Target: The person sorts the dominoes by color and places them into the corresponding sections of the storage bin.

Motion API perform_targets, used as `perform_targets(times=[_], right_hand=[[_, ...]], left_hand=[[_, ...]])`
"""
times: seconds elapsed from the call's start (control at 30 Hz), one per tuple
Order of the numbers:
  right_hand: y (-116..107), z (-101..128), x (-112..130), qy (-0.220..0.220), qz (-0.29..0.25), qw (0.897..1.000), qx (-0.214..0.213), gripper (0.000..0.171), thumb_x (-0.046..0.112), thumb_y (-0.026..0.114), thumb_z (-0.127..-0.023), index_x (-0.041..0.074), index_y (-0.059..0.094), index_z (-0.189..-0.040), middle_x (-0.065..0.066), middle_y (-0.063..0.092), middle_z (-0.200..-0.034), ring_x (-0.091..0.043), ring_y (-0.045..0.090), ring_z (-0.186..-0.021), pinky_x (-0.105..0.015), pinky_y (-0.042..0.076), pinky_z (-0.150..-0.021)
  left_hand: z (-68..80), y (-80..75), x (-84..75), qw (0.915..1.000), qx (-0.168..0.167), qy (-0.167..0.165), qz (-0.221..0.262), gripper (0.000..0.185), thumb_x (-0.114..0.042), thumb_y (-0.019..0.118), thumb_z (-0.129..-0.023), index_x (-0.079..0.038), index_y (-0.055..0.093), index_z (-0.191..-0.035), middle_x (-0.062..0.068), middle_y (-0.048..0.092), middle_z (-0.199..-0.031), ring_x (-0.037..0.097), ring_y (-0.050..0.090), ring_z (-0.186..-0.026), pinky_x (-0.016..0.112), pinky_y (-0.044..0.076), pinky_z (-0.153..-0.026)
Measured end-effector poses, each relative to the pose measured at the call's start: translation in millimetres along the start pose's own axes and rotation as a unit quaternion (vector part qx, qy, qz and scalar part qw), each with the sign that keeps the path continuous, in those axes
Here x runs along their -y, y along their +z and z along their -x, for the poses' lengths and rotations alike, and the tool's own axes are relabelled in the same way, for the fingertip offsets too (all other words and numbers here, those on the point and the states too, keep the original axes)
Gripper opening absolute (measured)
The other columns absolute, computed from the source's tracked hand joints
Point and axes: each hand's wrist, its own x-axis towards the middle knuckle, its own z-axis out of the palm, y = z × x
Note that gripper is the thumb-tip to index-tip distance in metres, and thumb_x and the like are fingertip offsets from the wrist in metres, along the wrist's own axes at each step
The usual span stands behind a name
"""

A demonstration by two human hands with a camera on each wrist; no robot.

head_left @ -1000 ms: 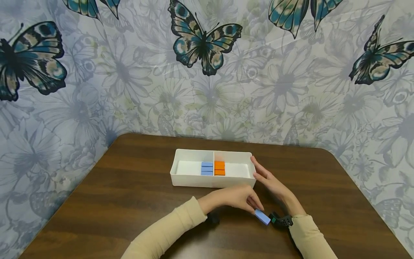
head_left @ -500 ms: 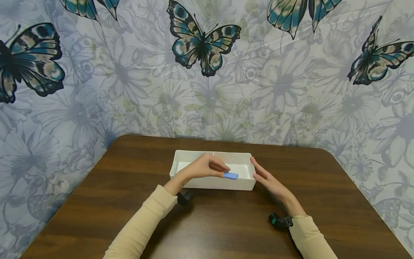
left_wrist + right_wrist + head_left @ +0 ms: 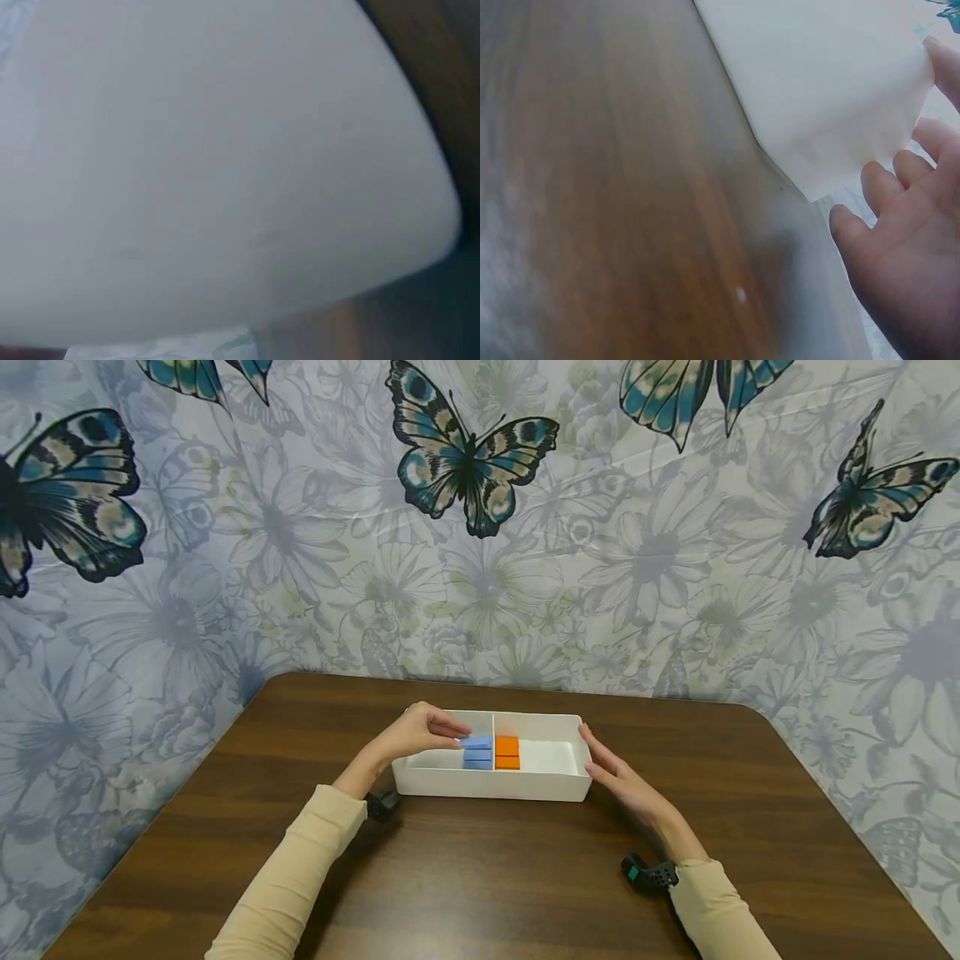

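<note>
A white two-compartment tray (image 3: 495, 787) stands on the brown table (image 3: 487, 877). Blue blocks (image 3: 477, 755) lie in its left compartment against the divider, orange blocks (image 3: 507, 752) in the right. My left hand (image 3: 457, 740) reaches over the tray's left half and pinches the top blue block (image 3: 477, 742) as it sits on the blue ones. My right hand (image 3: 600, 760) rests with straight fingers against the tray's right end wall. In the right wrist view the fingers (image 3: 885, 180) touch the tray (image 3: 817, 82) at its corner. The left wrist view shows only the blurred white tray (image 3: 210, 165).
A butterfly-and-flower printed cloth (image 3: 480, 527) hangs close behind the table. The table's far corners are rounded. A black wrist camera (image 3: 647, 872) sits on my right wrist and another (image 3: 382, 804) on my left.
My left hand picked the blue block up from the table near my right wrist, carried it over the tray, and now has it down on the blue blocks. The right hand stayed at the tray.
</note>
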Motion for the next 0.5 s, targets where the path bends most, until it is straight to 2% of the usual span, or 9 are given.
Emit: perform_targets(times=[0.33, 0.5], right_hand=[[-4.3, -3.7, 0.8, -0.002, 0.004, 1.0, 0.002, 0.06, 0.012, 0.041, -0.101, 0.012, 0.008, -0.151, -0.008, -0.007, -0.155, -0.027, -0.009, -0.138, -0.06, -0.001, -0.104], [-6.5, -5.3, 1.8, 0.0, 0.006, 1.0, 0.003, 0.06, 0.012, 0.041, -0.101, 0.012, 0.008, -0.151, -0.008, -0.006, -0.155, -0.028, -0.009, -0.138, -0.061, -0.002, -0.104]], left_hand=[[-5.9, 1.6, 4.8, 0.9972, 0.02, -0.033, -0.064, 0.026, 0.001, 0.074, -0.078, 0.004, 0.07, -0.103, 0.011, 0.069, -0.098, 0.017, 0.067, -0.087, 0.027, 0.053, -0.073], [-9.0, 5.9, 2.9, 0.9949, 0.031, -0.057, -0.077, 0.024, 0.005, 0.074, -0.075, 0.004, 0.071, -0.099, 0.011, 0.068, -0.097, 0.017, 0.067, -0.085, 0.025, 0.053, -0.072]])
